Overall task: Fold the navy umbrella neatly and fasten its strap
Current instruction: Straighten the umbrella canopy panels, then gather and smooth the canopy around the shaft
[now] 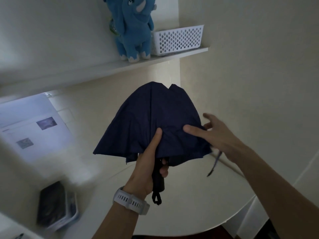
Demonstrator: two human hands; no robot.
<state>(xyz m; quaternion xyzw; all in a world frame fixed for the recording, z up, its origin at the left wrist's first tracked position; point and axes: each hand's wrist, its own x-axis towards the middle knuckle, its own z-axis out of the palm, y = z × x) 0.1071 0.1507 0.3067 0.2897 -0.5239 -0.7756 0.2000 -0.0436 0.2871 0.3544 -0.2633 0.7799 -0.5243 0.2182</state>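
Note:
The navy umbrella (151,121) is collapsed but loose, its canopy hanging in slack folds and pointing away from me. My left hand (146,166), with a white watch on the wrist, is shut on the black handle (158,180), thumb pressed up against the fabric. A black wrist loop dangles below the handle. My right hand (215,135) lies on the canopy's right side, fingers spread, index finger flat on the cloth. The closing strap (214,163) hangs blurred below the right hand, free and unfastened.
A white round table (198,204) lies under the umbrella. A lit laptop screen (32,128) stands at left, with a dark phone or case (51,204) on a tray below it. Above, a wall shelf (120,66) carries a blue plush toy (133,28) and a white perforated basket (179,38).

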